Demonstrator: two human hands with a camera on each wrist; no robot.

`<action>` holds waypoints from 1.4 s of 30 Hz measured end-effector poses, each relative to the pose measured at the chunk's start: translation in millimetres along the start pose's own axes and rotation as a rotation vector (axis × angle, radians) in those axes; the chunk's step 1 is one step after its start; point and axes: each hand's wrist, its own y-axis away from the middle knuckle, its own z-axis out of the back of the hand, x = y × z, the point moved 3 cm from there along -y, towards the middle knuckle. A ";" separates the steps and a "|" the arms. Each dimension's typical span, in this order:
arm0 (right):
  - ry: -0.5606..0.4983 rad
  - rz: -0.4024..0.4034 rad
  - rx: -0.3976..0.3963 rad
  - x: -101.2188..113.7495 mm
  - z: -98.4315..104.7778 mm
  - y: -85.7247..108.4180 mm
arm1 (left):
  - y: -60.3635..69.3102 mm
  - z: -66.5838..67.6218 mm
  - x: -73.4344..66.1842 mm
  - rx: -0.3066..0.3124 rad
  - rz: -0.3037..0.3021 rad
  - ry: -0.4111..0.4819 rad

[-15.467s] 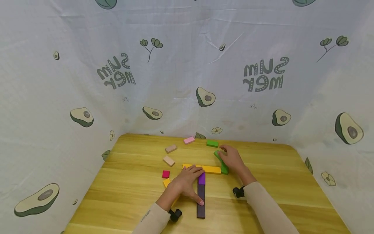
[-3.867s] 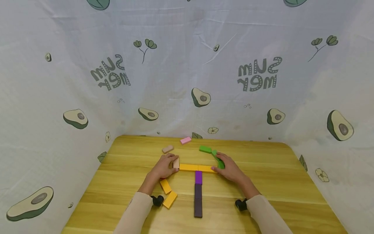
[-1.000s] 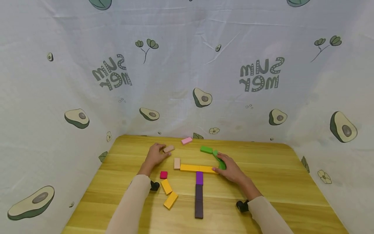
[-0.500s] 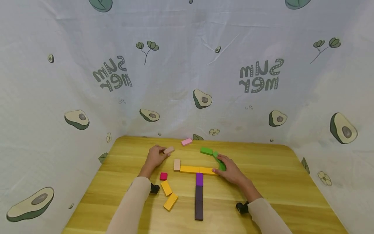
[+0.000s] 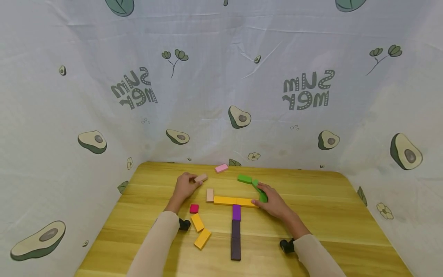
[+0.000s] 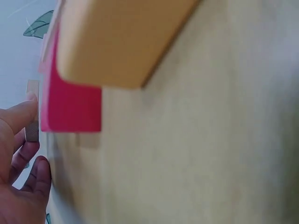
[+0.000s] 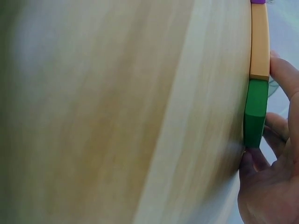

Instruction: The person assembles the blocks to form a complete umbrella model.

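Observation:
In the head view my left hand (image 5: 184, 187) pinches a light tan block (image 5: 202, 177) at the back left; the left wrist view shows the same tan block (image 6: 32, 131) between thumb and fingers. My right hand (image 5: 275, 202) rests at the right end of a row of yellow blocks (image 5: 225, 200). Its thumb touches the yellow end, and its fingers lie over green blocks (image 5: 263, 197), partly hiding them. The right wrist view has the green block (image 7: 256, 102) against the yellow one (image 7: 260, 42). Another tan block (image 5: 210, 195) stands at the row's left end.
Below the yellow row runs a purple block (image 5: 236, 212), then dark blocks (image 5: 235, 240). A red block (image 5: 194, 209) and two loose yellow blocks (image 5: 202, 239) lie left of them. A pink block (image 5: 221, 168) is near the back edge, before a printed cloth (image 5: 207, 77).
A tan block now stands at the yellow row's left end. My left hand has left it and moved back to the other tan block, now pinched. The right hand stays nearly still.

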 end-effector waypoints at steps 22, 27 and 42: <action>-0.002 -0.001 -0.012 -1.9 1.7 -2.3 | -1.3 -19.1 -42.5 0.077 0.010 0.086; 0.001 0.006 -0.006 -2.9 0.8 -1.3 | -0.6 -26.6 -47.1 0.096 0.025 0.111; -0.027 0.008 -0.008 0.0 2.0 1.4 | -1.4 -38.6 -51.7 0.177 0.105 0.048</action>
